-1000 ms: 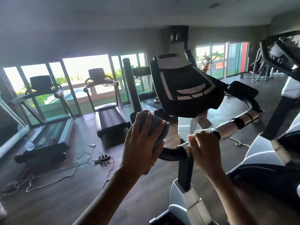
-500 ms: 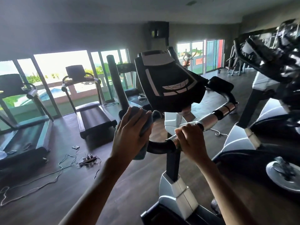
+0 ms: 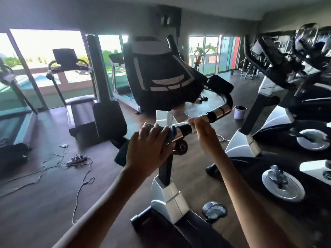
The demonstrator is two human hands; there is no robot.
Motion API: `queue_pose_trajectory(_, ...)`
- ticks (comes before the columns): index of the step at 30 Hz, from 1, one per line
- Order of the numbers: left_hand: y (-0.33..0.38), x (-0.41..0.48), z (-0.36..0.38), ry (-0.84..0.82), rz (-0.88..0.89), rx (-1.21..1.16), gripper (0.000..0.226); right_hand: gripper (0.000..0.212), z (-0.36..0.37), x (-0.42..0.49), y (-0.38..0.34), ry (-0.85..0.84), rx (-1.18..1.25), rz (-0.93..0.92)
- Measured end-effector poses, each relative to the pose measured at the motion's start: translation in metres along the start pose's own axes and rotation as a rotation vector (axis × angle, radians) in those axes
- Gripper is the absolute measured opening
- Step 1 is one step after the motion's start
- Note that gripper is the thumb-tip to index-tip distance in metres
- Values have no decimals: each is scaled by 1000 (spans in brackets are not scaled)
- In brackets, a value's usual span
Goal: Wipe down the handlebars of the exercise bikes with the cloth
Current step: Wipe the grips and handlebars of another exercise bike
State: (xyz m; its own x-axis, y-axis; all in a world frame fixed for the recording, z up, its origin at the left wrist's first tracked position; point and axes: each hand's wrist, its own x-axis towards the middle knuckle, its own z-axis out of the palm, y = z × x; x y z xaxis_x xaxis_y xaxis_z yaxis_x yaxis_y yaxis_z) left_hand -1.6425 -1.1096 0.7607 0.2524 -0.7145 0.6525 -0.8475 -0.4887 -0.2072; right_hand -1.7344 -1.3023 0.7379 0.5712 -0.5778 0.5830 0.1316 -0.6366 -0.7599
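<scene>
An exercise bike with a black console (image 3: 161,76) stands right in front of me. Its handlebar (image 3: 217,111) runs across below the console, with chrome and black sections, and curves up at the far right. My left hand (image 3: 148,149) presses a grey-blue cloth (image 3: 171,130) around the bar just left of the centre post. My right hand (image 3: 206,129) grips the bar just right of the post. The left handlebar arm (image 3: 97,72) rises upright beyond my left hand.
A second exercise bike (image 3: 279,90) stands close on the right. Treadmills (image 3: 78,111) line the windows at the left. A power strip with loose cables (image 3: 77,158) lies on the dark floor. A small bucket (image 3: 239,112) sits behind the handlebar.
My left hand with the cloth has slid from the left end of the bar inward to the chrome section by the post. My view has swung left and closer; the right hand keeps its grip.
</scene>
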Motion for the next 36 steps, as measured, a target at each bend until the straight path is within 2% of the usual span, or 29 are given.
queue_pose_trajectory(3,18,-14,-2,16,-14,48,49,54,9,12,18,-53,-306,-233)
queue_pose_trajectory(6,10,-18,-5,-81,12,28,50,41,18,16,29,-50,-421,-330)
queue_pose_trajectory(10,-27,-9,-10,-172,-36,-206,64,47,20,12,13,-25,-319,-246)
queue_pose_trajectory(12,-29,-11,-11,-131,-19,-163,63,48,21,4,-7,17,-146,-181)
queue_pose_trajectory(14,-23,-15,-9,-51,-45,-145,58,43,26,-8,-25,-14,-79,-207)
queue_pose_trajectory(18,-16,-19,-12,-4,-76,-137,57,43,42,-20,-30,-155,-229,-254)
queue_pose_trajectory(20,-27,-24,-21,87,-39,-102,48,45,44,-16,-28,-168,-241,-239)
queue_pose_trajectory(22,-54,-25,-34,180,-75,-50,42,42,42,-15,-32,-142,-254,-308)
queue_pose_trajectory(25,-101,-18,-45,92,-176,11,40,47,49,-19,-56,-160,-308,-410)
queue_pose_trajectory(28,-116,-10,-37,-30,-191,12,42,52,74,-28,-87,-225,-519,-222)
queue_pose_trajectory(30,-117,-10,-29,-42,-201,-17,44,62,94,-37,-100,-145,-633,-164)
queue_pose_trajectory(33,-122,-15,-23,19,-205,-62,50,46,110,-44,-92,-29,-668,-256)
queue_pose_trajectory(36,-124,-17,-19,37,-211,-99,51,43,98,-42,-71,-55,-599,-396)
